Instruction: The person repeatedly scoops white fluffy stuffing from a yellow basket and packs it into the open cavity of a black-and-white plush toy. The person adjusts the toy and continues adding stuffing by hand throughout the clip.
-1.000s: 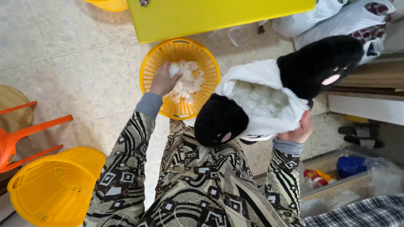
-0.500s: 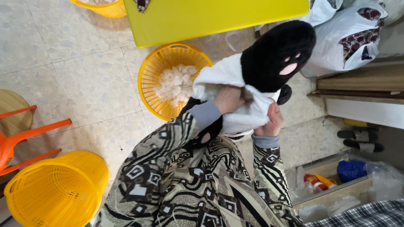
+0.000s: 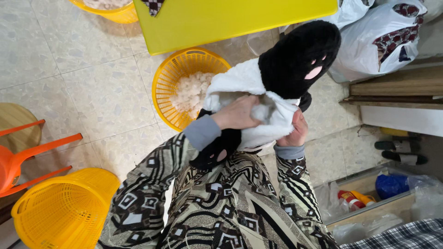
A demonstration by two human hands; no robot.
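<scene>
Pale speckled floor tiles (image 3: 83,87) fill the scene under a seated person in black-and-cream patterned clothing with grey cuffs. Along the top edge runs a bright yellow-green flat bench (image 3: 230,18), its underside edge just above a round yellow plastic lattice basket (image 3: 166,83) that holds a heap of white fluffy stuffing (image 3: 191,90). A second yellow plastic lattice basket (image 3: 64,212) lies tipped on its side at the lower left, near an orange plastic chair (image 3: 27,152) beside a round wooden stool top (image 3: 14,124). White plastic bags with dark red patterned cloth inside (image 3: 387,37) sit at the upper right, and a low wooden box holding red, yellow and blue packets (image 3: 378,193) stands at the lower right.

Over the lap, above the knees and just right of the filled basket, is a soft plush toy skin with a white fleece body and black furry paw-shaped ends with pink pads (image 3: 272,87). The left hand (image 3: 237,113) is pushed into the white fleece opening, fingers closed around a tuft of stuffing against the fabric. The right hand (image 3: 295,131) grips the fleece from beneath, fingers curled on the cloth, holding the toy up.
</scene>
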